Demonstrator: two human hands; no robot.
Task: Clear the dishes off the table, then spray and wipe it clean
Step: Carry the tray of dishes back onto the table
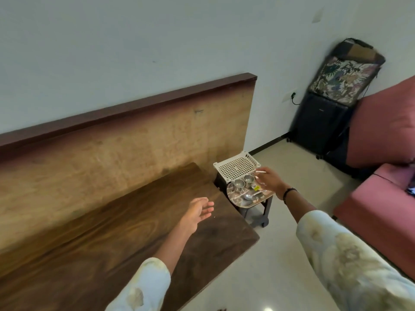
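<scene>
Dishes: two steel cups [244, 182], spoons [251, 195], on plate [238, 204] atop stool [258, 212], just off tabletop [125, 239] end, white basket [235, 168] beside. My right hand [268, 179] over cups, fingers apart, holding nothing; left hand [197, 212] over tabletop, fingers relaxed. Clearing looks finished; next I need spray and cloth, neither in view. Yellow tag [257, 188], writing unreadable

Pale floral-print sleeves [350, 263] cover both forearms; a dark beaded bracelet [288, 193] circles the right wrist.
</scene>
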